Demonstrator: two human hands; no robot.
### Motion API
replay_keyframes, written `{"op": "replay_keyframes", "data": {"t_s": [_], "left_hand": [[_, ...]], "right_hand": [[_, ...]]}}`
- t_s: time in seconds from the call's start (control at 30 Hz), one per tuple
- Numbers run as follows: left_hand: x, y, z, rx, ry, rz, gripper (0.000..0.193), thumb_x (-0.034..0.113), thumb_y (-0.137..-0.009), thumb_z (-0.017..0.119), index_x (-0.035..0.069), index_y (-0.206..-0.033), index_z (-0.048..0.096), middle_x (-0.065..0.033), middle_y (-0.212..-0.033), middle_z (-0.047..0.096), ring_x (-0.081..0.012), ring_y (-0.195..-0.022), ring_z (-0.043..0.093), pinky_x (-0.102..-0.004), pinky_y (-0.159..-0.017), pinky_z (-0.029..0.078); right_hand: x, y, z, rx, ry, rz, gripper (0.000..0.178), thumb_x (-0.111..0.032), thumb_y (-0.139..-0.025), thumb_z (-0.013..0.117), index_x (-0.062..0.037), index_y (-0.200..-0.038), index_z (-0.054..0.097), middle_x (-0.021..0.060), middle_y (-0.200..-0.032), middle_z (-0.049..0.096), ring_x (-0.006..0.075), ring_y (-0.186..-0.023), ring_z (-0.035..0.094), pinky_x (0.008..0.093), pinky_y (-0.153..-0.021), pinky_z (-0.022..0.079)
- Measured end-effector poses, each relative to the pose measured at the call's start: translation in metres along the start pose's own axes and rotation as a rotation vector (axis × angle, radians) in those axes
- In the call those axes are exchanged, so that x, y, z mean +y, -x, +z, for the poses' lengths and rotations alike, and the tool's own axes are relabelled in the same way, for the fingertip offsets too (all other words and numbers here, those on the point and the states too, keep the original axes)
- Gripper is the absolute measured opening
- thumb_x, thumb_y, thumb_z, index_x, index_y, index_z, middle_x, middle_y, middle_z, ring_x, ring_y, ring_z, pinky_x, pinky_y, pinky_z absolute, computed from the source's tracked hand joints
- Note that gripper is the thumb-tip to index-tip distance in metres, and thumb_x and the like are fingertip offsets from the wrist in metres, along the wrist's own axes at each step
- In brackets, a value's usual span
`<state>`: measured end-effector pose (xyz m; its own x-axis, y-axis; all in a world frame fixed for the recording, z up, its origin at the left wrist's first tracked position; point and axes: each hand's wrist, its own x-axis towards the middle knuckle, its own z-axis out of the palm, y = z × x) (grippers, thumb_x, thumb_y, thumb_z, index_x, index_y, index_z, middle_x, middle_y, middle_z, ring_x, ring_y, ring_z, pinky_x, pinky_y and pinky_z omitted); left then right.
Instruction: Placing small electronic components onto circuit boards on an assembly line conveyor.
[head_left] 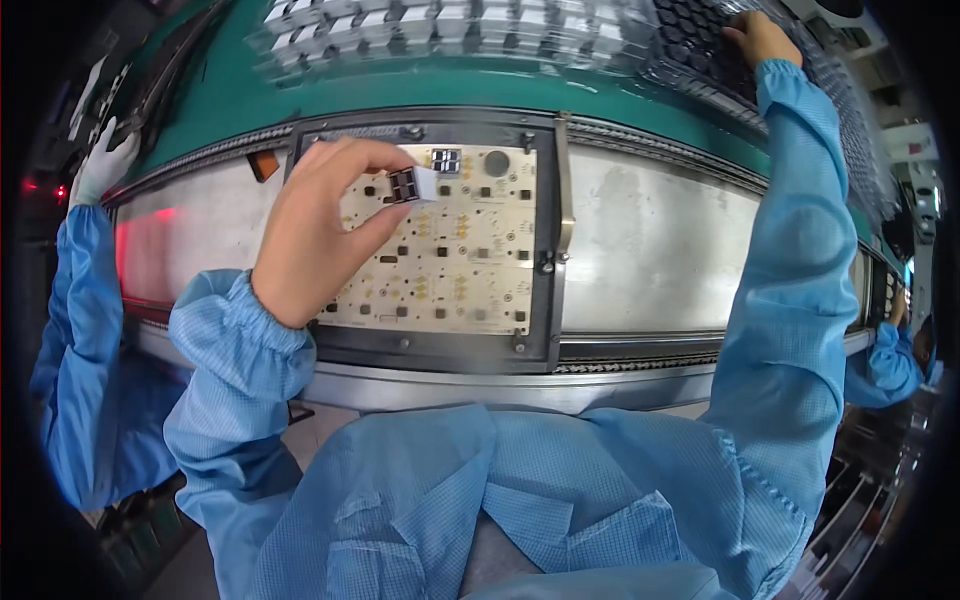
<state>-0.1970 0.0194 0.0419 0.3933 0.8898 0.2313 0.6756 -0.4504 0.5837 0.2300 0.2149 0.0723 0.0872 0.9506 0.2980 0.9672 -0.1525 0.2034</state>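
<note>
My left hand [318,225] pinches a small seven-segment display [404,186] with a dark face and white sides between thumb and fingertips. It hangs above the upper left of a cream circuit board panel [485,285], which lies in a black frame [548,300]. Another two-digit display [446,161] sits on the panel's upper part, beside a round grey part [497,163]. Far off at the upper right, my right hand [768,42] has its fingers curled over a clear tray of black parts [685,45]. Whatever lies between those fingertips is hidden.
Clear trays with white blocks [450,30] stand on the green bench top [420,92] at the back. A conveyor track with metal plates [660,230] runs left and right of the frame. Co-workers' arms show at left, with a white-gloved hand [108,160], and at far right.
</note>
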Motion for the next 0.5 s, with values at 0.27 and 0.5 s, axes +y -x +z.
{"op": "replay_keyframes", "data": {"t_s": [0.27,0.5], "left_hand": [[0.010,-0.005,0.047,-0.121,-0.159,0.150,0.029,0.009,-0.070,0.072,0.009,-0.098,0.063,-0.0055,-0.092,0.063,-0.0250,-0.095,0.055,-0.0371,-0.092,0.039],[0.012,-0.006,0.055,-0.136,-0.223,0.195,0.029,0.008,-0.071,0.070,0.008,-0.099,0.063,-0.0034,-0.093,0.062,-0.0225,-0.096,0.055,-0.0355,-0.093,0.039]], "right_hand": [[0.067,-0.064,0.043,-0.270,-0.137,-0.186,0.033,-0.018,-0.077,0.072,-0.0018,-0.105,0.063,0.0132,-0.095,0.067,0.0236,-0.086,0.065,0.0355,-0.075,0.050],[0.112,-0.067,0.070,-0.175,-0.261,-0.276,0.034,-0.023,-0.083,0.064,-0.0004,-0.108,0.065,0.0119,-0.096,0.067,0.0212,-0.087,0.064,0.0314,-0.083,0.049]]}}
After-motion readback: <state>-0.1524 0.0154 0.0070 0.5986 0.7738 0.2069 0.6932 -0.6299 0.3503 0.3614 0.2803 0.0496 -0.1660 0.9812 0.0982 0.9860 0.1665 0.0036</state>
